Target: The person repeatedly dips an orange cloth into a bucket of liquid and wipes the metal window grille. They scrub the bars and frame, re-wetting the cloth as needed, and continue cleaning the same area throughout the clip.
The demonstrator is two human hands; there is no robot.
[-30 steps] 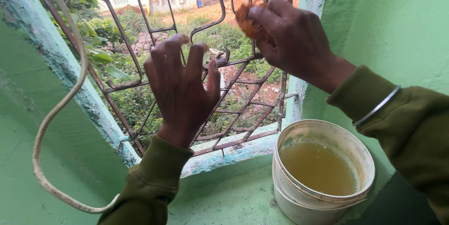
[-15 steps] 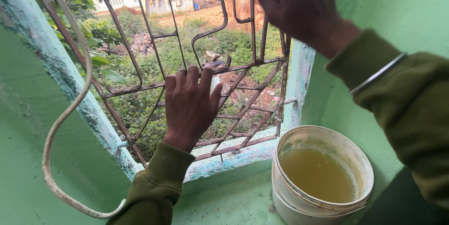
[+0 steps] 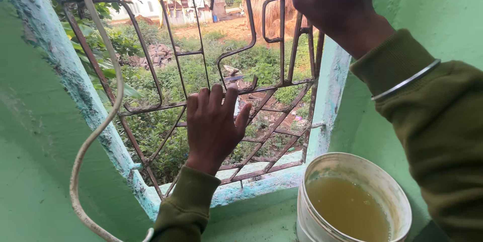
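Rusty brown wrought-iron window grille (image 3: pixel 201 51), of thin bars with curled scrollwork: it is set in a pale blue, paint-flaked window frame (image 3: pixel 329 96) within a green plastered wall.

Left hand (image 3: pixel 214 126): it is laid flat against the lower middle of the grille, fingers spread and extended upward over the bars; nothing is grasped.

Right hand (image 3: pixel 327 0): it is raised to the upper right bars of the grille, at the top edge of the view. The fingers are curled, but whether anything is clenched in them cannot be told. A thin silver metal bangle (image 3: pixel 405 81) is worn over the olive-green sleeve.

White round plastic bucket (image 3: pixel 352 196): it is placed on the green sill (image 3: pixel 251 222) at lower right, below the right arm, and is partly filled with murky yellowish liquid.

Off-white looped cable (image 3: pixel 95 121): it is hung down the left side of the frame.
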